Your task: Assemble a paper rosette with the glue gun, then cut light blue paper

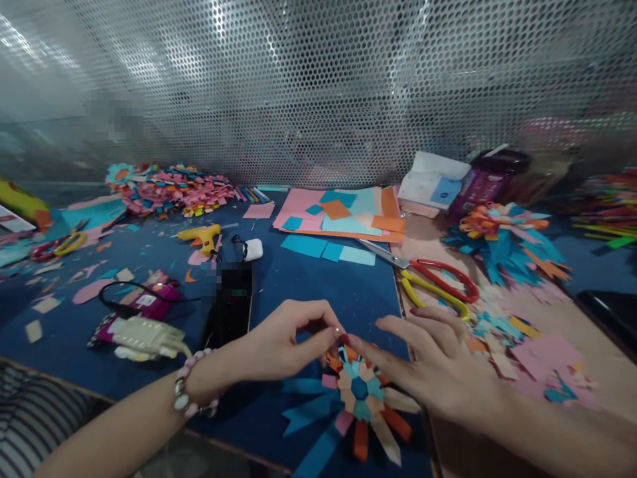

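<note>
Left hand [298, 342]: fingertips together at flower's far rim—can't tell whether grip closes on paper | right hand [438, 368]: fingers spread, nothing held | paper flower [359, 388]: on table [323, 289], beneath fingertips | technique: press lightly—don't crease strips [311, 413]

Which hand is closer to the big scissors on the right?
The right. The right hand is just below the handles of the scissors; the left hand is farther, down to their left, by the paper flower.
</note>
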Tool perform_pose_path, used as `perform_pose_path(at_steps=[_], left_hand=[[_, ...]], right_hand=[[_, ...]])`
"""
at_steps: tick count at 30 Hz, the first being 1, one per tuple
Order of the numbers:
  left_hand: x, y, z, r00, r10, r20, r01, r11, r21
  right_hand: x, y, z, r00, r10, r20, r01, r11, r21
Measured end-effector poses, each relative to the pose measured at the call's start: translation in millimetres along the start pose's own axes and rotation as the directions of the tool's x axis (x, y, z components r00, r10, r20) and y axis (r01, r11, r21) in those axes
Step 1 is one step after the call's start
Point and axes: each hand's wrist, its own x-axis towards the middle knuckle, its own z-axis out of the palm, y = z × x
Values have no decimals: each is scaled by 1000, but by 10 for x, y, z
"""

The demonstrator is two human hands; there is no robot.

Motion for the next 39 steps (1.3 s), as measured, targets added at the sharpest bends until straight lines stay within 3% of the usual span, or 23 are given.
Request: perform_pose_path(at_steps=[9,13,19,22,27,31,39], left_hand=[[31,13,-34,999,34,42,-38,995,92],[41,33,-53,995,91,30,-96,953,287],[67,34,-42,986,161,43,-158,818,552],[67,38,-33,989,150,8,-133,848,513],[44,51,-20,994,96,-49,-79,956,284],[28,49,-9,993,37,-111,-25,994,110],[17,76,-5,998,33,-57,-24,989,147]], right_hand=[[-32,20,34,999,-37,6,37,999,3],[-47,20,37,1000,-4,31,4,1000,-22],[-50,-16,30,999,0,51,1,1000,-31],[-36,-29,23,999,-13,38,13,1000,-23],[-1,-45,-15,997,80,13,-80,997,-23],[36,-34,-45,999,38,-20,-40,997,-69],[-9,-39,-14,1000,6,-8,-7,994,-110]])
